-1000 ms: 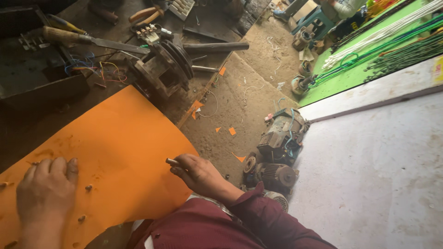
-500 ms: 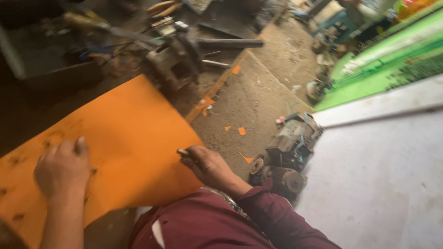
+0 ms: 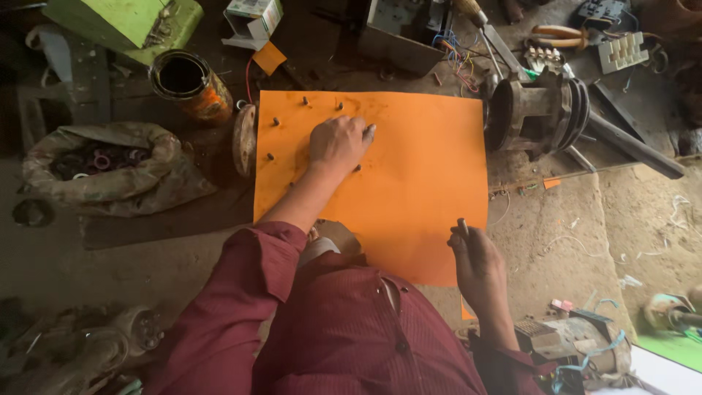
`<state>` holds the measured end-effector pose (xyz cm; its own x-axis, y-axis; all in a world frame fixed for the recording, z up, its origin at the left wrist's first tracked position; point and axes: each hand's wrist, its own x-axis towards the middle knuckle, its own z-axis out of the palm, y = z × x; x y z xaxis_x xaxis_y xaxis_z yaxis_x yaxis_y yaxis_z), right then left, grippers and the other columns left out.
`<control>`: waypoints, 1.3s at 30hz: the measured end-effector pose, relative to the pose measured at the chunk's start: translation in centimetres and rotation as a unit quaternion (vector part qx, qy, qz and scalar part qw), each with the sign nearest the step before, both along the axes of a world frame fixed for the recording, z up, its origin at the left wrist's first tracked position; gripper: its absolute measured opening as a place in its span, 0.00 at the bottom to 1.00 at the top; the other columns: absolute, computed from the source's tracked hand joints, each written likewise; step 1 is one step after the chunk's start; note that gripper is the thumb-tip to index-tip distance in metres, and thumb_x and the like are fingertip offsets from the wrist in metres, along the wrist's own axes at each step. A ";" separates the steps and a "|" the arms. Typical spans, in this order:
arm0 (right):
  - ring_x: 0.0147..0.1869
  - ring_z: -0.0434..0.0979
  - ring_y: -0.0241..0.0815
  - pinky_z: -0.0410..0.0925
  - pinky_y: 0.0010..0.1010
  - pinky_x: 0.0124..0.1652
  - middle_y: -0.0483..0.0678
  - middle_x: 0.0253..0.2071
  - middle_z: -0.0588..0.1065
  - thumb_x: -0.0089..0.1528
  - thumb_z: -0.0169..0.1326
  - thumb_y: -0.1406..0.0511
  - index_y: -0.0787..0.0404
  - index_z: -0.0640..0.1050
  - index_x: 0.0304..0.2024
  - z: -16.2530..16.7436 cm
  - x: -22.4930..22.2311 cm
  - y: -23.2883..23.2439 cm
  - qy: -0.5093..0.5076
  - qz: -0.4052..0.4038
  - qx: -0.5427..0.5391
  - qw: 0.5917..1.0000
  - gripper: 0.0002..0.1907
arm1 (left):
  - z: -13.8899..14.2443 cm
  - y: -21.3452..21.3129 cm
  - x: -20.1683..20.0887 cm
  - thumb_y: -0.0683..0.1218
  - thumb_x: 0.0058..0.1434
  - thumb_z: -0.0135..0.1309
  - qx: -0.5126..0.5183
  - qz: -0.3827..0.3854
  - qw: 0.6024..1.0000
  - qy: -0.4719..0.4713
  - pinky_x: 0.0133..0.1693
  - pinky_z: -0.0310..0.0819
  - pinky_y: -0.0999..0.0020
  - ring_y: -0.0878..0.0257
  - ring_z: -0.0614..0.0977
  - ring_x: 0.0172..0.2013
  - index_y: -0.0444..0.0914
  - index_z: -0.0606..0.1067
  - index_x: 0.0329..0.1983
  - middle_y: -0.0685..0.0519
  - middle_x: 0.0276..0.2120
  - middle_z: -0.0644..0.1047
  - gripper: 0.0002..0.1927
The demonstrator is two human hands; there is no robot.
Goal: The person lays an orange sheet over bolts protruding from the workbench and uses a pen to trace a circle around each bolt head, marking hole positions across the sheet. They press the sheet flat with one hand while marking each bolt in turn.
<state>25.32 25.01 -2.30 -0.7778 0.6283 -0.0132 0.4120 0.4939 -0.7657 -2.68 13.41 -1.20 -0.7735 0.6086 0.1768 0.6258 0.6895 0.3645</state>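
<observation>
A large orange sheet [image 3: 409,183] lies flat on the dirty floor in front of me. My left hand [image 3: 338,143] rests palm down on its upper left part, fingers together, pressing on the sheet among several small dark bolts [image 3: 276,121]. My right hand [image 3: 475,256] is at the sheet's lower right edge, closed around a small dark pen-like tool [image 3: 463,226] that sticks up from the fist. My maroon sleeves fill the bottom of the view.
A rusty motor housing with a shaft [image 3: 545,113] lies just right of the sheet. A dark tin can [image 3: 189,82], a round disc [image 3: 244,139] and a sack of rings [image 3: 102,157] lie to the left. Wires, pliers [image 3: 570,33] and a metal box [image 3: 398,29] lie behind; another motor [image 3: 578,344] is near my right elbow.
The view has swung round, so the whole sheet now faces me squarely. My left hand has moved further up onto the sheet. My right hand still grips the small tool at the edge.
</observation>
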 end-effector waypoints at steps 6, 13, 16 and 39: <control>0.47 0.81 0.58 0.71 0.42 0.44 0.56 0.42 0.79 0.65 0.56 0.66 0.65 0.77 0.49 2.4 -2.0 -1.5 -0.010 0.045 0.095 0.994 0.12 | -0.1 -1.6 -2.9 0.58 0.63 0.57 0.023 -0.156 0.987 0.041 0.38 0.76 0.51 0.48 0.83 0.35 0.41 0.79 0.31 0.48 0.30 0.81 0.17; 0.49 0.87 0.45 0.76 0.32 0.45 0.52 0.51 0.82 0.70 0.53 0.74 0.62 0.75 0.47 8.0 -4.6 -4.3 0.041 0.014 0.041 0.998 0.04 | -1.7 -10.5 -1.0 0.52 0.71 0.53 0.134 -0.120 0.983 0.023 0.46 0.74 0.51 0.50 0.78 0.45 0.40 0.74 0.43 0.50 0.43 0.78 0.11; 0.55 0.85 0.42 0.77 0.27 0.53 0.54 0.51 0.81 0.76 0.50 0.77 0.62 0.60 0.61 9.2 -5.5 -6.1 0.135 0.024 0.037 0.990 0.17 | -2.9 -15.0 2.0 0.52 0.66 0.53 0.038 -0.129 0.991 0.002 0.55 0.69 0.49 0.51 0.75 0.55 0.44 0.77 0.51 0.50 0.52 0.75 0.13; 0.50 0.86 0.45 0.78 0.29 0.48 0.54 0.46 0.80 0.71 0.59 0.79 0.59 0.56 0.70 2.8 -17.9 -11.3 0.152 0.104 0.169 0.968 0.33 | -8.4 -17.3 3.3 0.47 0.65 0.46 0.023 -0.268 0.962 0.056 0.67 0.57 0.49 0.50 0.69 0.63 0.51 0.69 0.70 0.48 0.61 0.70 0.28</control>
<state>7.44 13.75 0.46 -0.8240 0.3864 0.4144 0.0581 0.7851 -0.6166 0.64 -3.91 -9.58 -0.3259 0.9038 0.2772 0.9235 0.2417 0.2977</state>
